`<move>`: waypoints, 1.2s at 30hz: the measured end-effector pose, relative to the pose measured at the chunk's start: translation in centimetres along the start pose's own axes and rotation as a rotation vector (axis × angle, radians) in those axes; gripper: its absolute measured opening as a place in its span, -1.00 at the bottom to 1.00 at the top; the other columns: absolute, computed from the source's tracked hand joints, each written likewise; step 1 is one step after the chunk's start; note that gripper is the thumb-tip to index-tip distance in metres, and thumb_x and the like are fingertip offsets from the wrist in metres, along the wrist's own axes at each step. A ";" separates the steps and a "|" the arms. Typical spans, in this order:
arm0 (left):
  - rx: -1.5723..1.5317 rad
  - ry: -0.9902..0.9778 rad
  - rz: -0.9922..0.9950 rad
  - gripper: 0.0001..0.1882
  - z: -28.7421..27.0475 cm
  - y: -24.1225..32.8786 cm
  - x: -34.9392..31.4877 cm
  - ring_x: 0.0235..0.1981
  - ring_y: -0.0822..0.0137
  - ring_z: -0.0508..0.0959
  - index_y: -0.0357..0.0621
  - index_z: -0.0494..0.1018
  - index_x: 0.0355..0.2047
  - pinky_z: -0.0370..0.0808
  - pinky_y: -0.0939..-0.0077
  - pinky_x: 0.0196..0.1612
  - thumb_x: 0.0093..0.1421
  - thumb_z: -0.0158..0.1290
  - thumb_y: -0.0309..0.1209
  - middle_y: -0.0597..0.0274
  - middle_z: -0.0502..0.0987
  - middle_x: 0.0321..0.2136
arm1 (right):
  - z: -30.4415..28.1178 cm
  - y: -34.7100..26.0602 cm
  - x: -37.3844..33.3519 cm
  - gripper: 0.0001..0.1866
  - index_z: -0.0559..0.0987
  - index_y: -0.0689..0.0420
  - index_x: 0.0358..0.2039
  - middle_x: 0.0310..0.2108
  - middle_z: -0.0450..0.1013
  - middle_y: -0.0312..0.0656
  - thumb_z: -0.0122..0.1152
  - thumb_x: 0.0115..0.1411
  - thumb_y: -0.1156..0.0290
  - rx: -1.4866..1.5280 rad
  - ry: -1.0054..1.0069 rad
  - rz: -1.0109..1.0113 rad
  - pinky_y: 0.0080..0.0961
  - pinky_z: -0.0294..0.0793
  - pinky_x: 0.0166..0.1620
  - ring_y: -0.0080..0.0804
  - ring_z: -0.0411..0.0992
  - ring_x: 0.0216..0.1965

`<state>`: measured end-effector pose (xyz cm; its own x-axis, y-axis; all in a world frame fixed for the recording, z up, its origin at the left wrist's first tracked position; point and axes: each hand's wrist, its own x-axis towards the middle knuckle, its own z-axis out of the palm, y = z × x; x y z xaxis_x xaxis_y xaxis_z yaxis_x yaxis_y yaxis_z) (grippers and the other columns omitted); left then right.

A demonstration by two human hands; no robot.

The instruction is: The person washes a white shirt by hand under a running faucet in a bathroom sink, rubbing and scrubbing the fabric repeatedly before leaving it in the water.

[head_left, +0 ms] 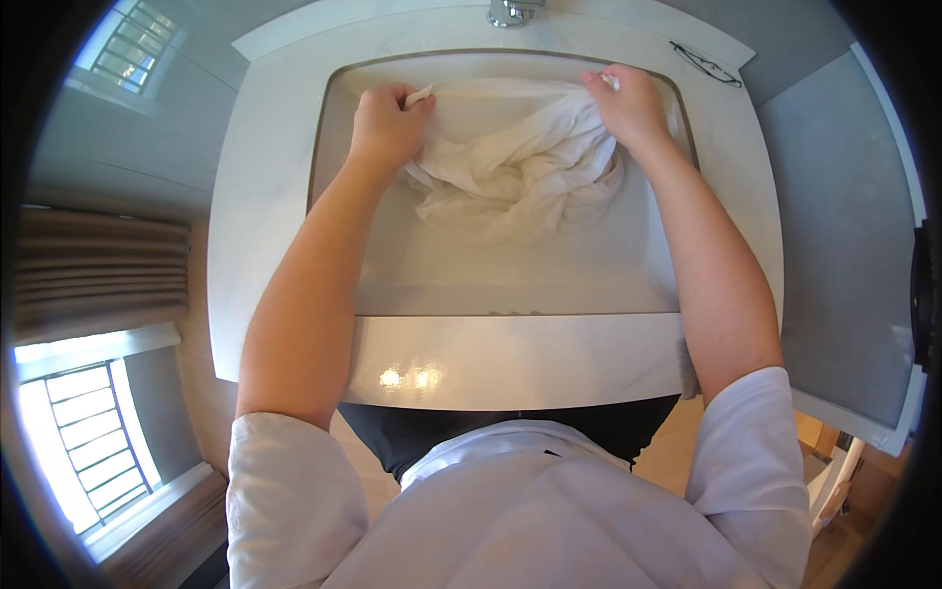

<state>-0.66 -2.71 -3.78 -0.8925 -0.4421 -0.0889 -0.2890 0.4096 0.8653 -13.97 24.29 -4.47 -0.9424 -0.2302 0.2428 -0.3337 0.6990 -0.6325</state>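
A thin white cloth (520, 162) hangs between my two hands over a white rectangular sink (471, 285), its upper edge stretched across and the rest bunched in folds in the basin. My left hand (388, 128) is closed on one corner of it near the basin's left side. At the far right of the basin my right hand (628, 103) pinches the other end, a bit of cloth showing between thumb and fingers. Whether water stands under the folds is hard to tell.
A chrome faucet (515, 12) stands behind the sink. Dark-framed glasses (706, 65) lie on the white countertop (270, 196) at the back right. A grey panel (834, 236) rises on the right. To the left are a barred window (98, 442) and a brown blind (103, 270).
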 end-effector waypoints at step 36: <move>-0.428 0.522 0.333 -0.76 -2.7 1.9 0.4 -0.58 0.46 0.37 -0.37 0.53 -0.44 0.34 0.43 -0.48 0.23 0.02 -0.39 0.30 0.44 -0.64 | -3.8 0.1 0.6 -0.86 0.46 0.21 -0.61 -0.58 0.42 -0.25 0.24 -0.10 0.46 0.487 -0.127 -0.437 -0.52 0.30 -0.40 -0.53 0.30 -0.50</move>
<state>-0.62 -4.27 -0.87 -0.5980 -0.7139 0.3643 0.2222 0.2891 0.9312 -14.47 26.80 -1.54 -0.7032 -0.5220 0.4828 -0.6307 0.1443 -0.7625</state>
